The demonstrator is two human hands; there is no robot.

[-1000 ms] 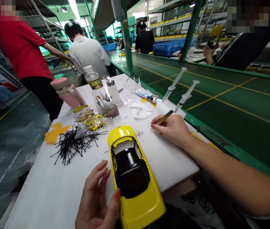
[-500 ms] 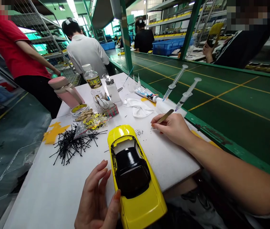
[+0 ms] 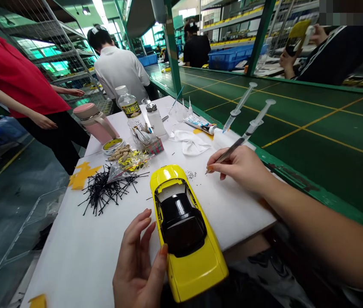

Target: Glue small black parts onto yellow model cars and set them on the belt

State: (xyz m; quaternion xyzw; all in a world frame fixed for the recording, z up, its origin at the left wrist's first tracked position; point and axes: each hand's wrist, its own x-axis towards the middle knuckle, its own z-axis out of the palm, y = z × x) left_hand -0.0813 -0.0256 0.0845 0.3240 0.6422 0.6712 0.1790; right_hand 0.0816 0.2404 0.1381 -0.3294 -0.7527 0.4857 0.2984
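A yellow model car body [image 3: 197,269] with a black roof lies at the table's near edge, its rear end toward me. My left hand [image 3: 139,261] is beside its left flank, fingers loosely curved and apart; the thumb touches the car's side. My right hand [image 3: 239,167] grips a pair of slim metal tweezers [image 3: 229,149] like a pen, with the tip pointing down near the white tabletop. Between the tip and the car's front lie several tiny black specks [image 3: 191,175]. A heap of thin black sticks [image 3: 104,192] lies left of the car.
Two syringes [image 3: 241,102] and a glue tube [image 3: 200,124] lie beyond my right hand, near a white cloth [image 3: 191,143]. A pink mug [image 3: 96,124], a bottle [image 3: 128,107] and a pump dispenser [image 3: 156,119] stand farther back. A green conveyor [image 3: 284,141] runs along the right. Several people are around.
The view has shifted slightly, moving the table items rightward in the picture. The tweezers have turned a little in my right hand. The red-shirted person at left has turned and moved an arm.
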